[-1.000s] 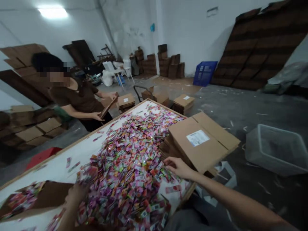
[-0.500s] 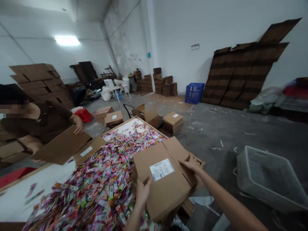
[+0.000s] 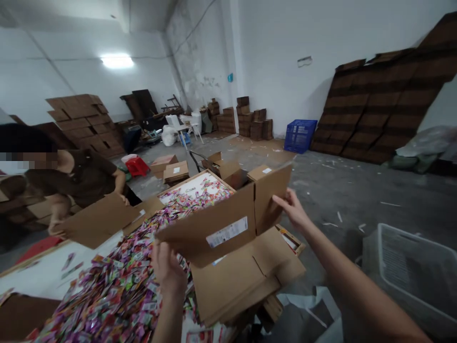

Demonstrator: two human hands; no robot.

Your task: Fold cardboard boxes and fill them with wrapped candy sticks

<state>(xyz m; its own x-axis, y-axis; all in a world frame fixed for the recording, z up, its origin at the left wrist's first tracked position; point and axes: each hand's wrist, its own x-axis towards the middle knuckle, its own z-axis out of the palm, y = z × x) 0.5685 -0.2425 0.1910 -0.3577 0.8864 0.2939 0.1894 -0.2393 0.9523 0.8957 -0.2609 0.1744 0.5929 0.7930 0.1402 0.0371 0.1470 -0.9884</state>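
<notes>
I hold a flattened cardboard box (image 3: 228, 219) with a white label, lifted and tilted above a stack of flat boxes (image 3: 243, 276). My left hand (image 3: 167, 269) grips its lower left edge. My right hand (image 3: 293, 209) grips its upper right flap. A big heap of colourful small packets (image 3: 124, 286) covers the white table (image 3: 39, 274) just left of the box. The stack lies on the table's right corner.
A person in a brown top (image 3: 82, 178) at the table's left side handles another flat box (image 3: 100, 219). A grey plastic tub (image 3: 410, 271) stands on the floor at right. Cardboard stacks, a blue crate (image 3: 300, 135) and a red stool (image 3: 137, 166) sit further back.
My left hand left the packet heap and my right hand left the stack's edge. Both took the top flat box and raised it off the stack. The other person picked up a flat box too.
</notes>
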